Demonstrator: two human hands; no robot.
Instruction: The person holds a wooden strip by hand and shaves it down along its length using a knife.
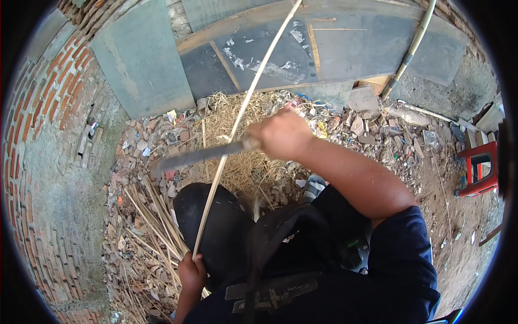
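My left hand (192, 273) is closed around the lower end of a long, pale bamboo strip (237, 120). The strip slants up and away past my bent knee, and its far end leaves the top of the view. In my right hand (281, 134) is a machete (199, 156), gripped by its short handle. Its long, dark blade points left and crosses the strip about midway, somewhat blurred. Whether the edge bites into the strip I cannot tell. Beside my left knee lies a bundle of split bamboo strips (162, 218).
A heap of pale shavings (243, 167) lies beyond my knees, amid rubble and litter (367, 127). A brick wall (59, 162) rises on the left, with grey panels (248, 59) across the back. A bamboo pole (408, 54) leans there. A red stool (479, 170) stands right.
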